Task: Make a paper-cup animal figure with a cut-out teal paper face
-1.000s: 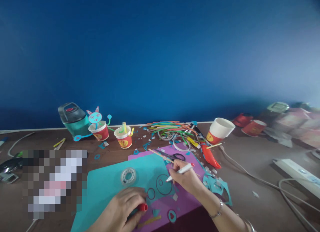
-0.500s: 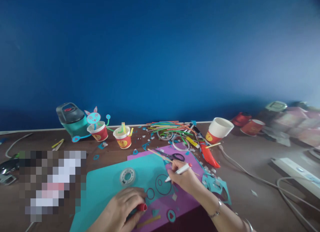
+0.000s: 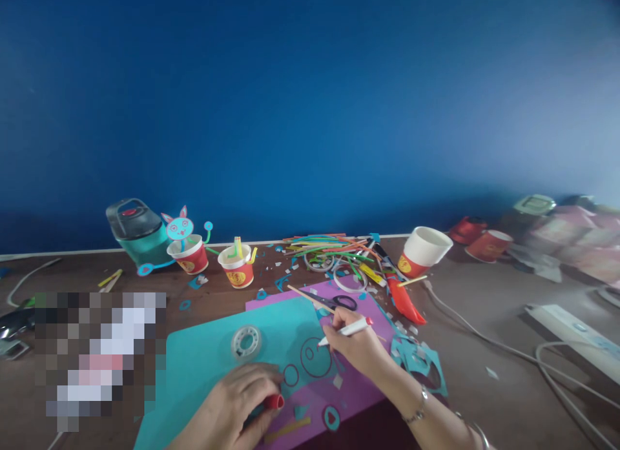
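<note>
My right hand [image 3: 352, 340] pinches a white marker [image 3: 349, 327] with a red end. Its tip is at the drawn circles on a turquoise sheet [image 3: 203, 353], inside the larger circle [image 3: 316, 366]. A smaller circle [image 3: 290, 375] is drawn just left of it. My left hand [image 3: 242, 398] rests on the sheet, fingers closed round a red marker cap [image 3: 275, 401]. Above it lies a tape roll [image 3: 246, 343]. Under the turquoise sheet is a purple sheet [image 3: 356, 398], and dark-handled scissors [image 3: 343, 302] lie beyond my right hand. A small round cutout [image 3: 332, 418] sits on the purple sheet.
Paper cups [image 3: 188, 253], one bearing a cat face [image 3: 179, 228], stand at the back left beside a teal bottle [image 3: 145, 243]. Several coloured strips [image 3: 329, 245] lie behind the sheets. A larger cup [image 3: 425, 251], a cable [image 3: 484, 330] and a power strip [image 3: 576, 337] are on the right.
The marker tip has shifted slightly up and left within the larger circle, and my right hand has moved a little with it. My left hand stays in place.
</note>
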{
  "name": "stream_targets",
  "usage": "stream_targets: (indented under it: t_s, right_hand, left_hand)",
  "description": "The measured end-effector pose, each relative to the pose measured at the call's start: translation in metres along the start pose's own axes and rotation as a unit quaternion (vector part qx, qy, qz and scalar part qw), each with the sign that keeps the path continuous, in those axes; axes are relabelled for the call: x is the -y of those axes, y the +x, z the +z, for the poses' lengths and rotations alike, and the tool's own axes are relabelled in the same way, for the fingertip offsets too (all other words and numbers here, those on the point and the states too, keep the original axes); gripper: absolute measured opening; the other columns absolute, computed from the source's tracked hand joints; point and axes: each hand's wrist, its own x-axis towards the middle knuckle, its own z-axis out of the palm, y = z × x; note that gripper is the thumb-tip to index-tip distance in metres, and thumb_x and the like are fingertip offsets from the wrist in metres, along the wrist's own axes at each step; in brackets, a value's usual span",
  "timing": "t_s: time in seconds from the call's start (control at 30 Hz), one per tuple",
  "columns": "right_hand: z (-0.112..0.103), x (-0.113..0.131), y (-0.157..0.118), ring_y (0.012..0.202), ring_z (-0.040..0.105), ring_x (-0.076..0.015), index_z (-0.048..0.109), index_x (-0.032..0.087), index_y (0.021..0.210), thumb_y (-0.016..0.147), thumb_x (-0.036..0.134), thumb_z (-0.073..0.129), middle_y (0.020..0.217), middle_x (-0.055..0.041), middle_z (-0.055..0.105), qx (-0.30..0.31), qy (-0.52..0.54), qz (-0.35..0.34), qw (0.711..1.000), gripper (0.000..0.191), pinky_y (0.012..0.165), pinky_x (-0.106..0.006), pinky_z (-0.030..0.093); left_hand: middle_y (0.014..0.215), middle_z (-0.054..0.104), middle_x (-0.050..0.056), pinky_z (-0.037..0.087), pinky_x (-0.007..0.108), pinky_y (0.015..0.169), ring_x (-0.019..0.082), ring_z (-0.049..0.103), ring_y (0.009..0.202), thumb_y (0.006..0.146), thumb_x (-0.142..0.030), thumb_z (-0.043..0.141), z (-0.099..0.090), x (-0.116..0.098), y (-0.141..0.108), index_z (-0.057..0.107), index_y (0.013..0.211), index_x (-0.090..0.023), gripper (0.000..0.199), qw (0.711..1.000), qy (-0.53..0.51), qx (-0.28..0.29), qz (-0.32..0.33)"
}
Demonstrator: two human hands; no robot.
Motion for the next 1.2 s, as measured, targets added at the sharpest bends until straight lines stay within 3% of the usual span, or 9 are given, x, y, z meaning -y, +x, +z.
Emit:
stream_targets:
  t_s: [0.27, 0.63, 1.2]
  right_hand:
    - [0.002, -0.004, 0.002, 0.038, 0.039, -0.0081, 0.035, 0.022, 0.058, 0.072, 0.024, 0.052, 0.043, 0.0067, 0.045, -0.027, -0.022, 0.013, 0.999, 0.022, 0.037, -0.018, 0.028]
    - [-0.001, 0.008, 0.000, 0.035, 0.034, -0.0068, 0.032, 0.023, 0.054, 0.062, 0.018, 0.048, 0.039, 0.0098, 0.032, -0.028, -0.015, 0.036, 0.999, 0.018, 0.036, -0.017, 0.025]
    - [0.001, 0.009, -0.002, 0.033, 0.041, -0.0079, 0.033, 0.023, 0.054, 0.061, 0.020, 0.047, 0.036, 0.0091, 0.039, -0.009, -0.022, 0.053, 0.998, 0.016, 0.034, -0.016, 0.026]
  left_hand:
    - [0.101, 0.069, 0.002, 0.048, 0.020, 0.087, 0.015, 0.064, 0.098, 0.084, -0.015, 0.053, -0.001, 0.001, 0.001, 0.056, 0.088, -0.022, 0.008, 1.000, 0.010, 0.013, 0.005]
    - [0.102, 0.069, 0.002, 0.048, 0.020, 0.088, 0.015, 0.063, 0.099, 0.085, -0.015, 0.052, 0.000, 0.002, 0.001, 0.055, 0.087, -0.022, 0.008, 1.000, 0.011, 0.020, -0.001]
    - [0.101, 0.069, 0.001, 0.048, 0.020, 0.087, 0.015, 0.063, 0.097, 0.084, -0.014, 0.054, 0.001, 0.003, -0.001, 0.056, 0.088, -0.022, 0.009, 1.000, 0.010, 0.019, -0.002]
